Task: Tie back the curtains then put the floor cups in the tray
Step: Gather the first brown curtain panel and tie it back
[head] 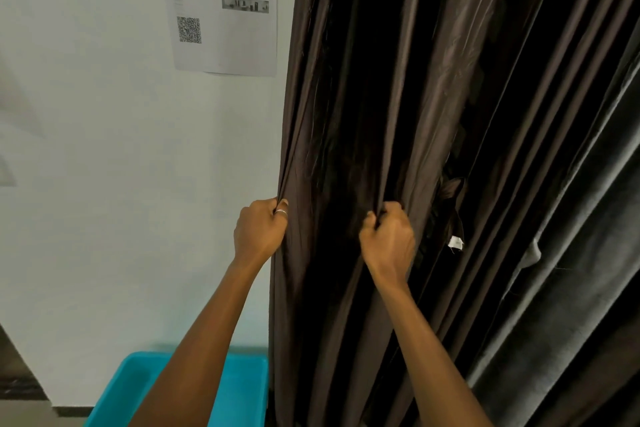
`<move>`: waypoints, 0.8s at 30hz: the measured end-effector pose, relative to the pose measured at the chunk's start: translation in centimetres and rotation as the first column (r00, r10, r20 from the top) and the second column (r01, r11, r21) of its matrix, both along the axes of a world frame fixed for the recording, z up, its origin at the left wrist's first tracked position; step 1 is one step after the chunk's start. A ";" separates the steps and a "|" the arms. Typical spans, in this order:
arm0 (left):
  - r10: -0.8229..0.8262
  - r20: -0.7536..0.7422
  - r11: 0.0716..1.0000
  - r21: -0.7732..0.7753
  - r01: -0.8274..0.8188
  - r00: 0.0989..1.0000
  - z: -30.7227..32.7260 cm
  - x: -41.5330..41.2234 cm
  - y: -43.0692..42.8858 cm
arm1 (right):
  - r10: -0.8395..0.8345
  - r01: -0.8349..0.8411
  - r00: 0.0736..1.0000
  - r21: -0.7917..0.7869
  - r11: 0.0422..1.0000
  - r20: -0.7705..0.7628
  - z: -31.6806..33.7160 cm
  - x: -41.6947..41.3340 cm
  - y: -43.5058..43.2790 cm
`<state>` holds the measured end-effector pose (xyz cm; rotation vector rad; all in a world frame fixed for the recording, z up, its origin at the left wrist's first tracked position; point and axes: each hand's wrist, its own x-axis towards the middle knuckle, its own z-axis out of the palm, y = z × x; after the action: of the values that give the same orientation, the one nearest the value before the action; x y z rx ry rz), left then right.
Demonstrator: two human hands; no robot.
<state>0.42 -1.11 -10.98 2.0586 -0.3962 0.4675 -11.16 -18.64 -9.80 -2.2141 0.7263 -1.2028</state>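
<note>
- Left hand [259, 230] fists the wall-side edge of the dark brown pleated curtain [381, 97]; right hand [389, 241] clamps folds further right, level with it.
- Curtain hangs vertically, bunched between both.
- Turquoise plastic tray [242, 388] sits below the left forearm.
</note>
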 end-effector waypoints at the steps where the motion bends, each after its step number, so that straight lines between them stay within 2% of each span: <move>1: 0.014 0.000 1.000 -0.007 -0.014 1.000 0.0 0.2 0.4 | -0.032 0.031 0.999 0.013 0.999 0.035 -0.7 -0.5 -0.3; 6: 0.041 0.006 0.999 -0.035 -0.041 0.999 0.0 0.3 1.1 | -0.020 0.016 0.989 0.030 0.999 0.144 -3.1 -2.4 0.1; 12: -0.009 0.041 1.000 -0.006 0.009 0.999 -0.5 -1.5 -1.1 | 0.165 -0.159 0.981 -0.058 0.986 0.105 -3.4 -2.0 2.7; 16: -0.088 0.047 0.996 0.017 0.087 0.995 -0.3 -2.7 -3.2 | 0.284 -0.280 0.955 -0.053 0.959 0.088 -3.1 -0.4 4.8; 20: -0.253 -0.017 0.960 -0.128 0.249 0.967 -0.6 -3.1 -4.4 | 0.356 -0.356 0.930 -0.017 0.935 0.094 -3.1 0.9 6.2; 24: -0.337 -0.074 0.927 -0.199 0.318 0.938 -0.8 -2.9 -4.2 | 0.355 -0.359 0.926 0.012 0.933 0.126 -3.5 1.7 6.1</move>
<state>-2.44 -5.29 -11.79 1.7841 -0.5987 0.1817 -9.43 -12.50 -13.30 -2.1059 0.2737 -1.1154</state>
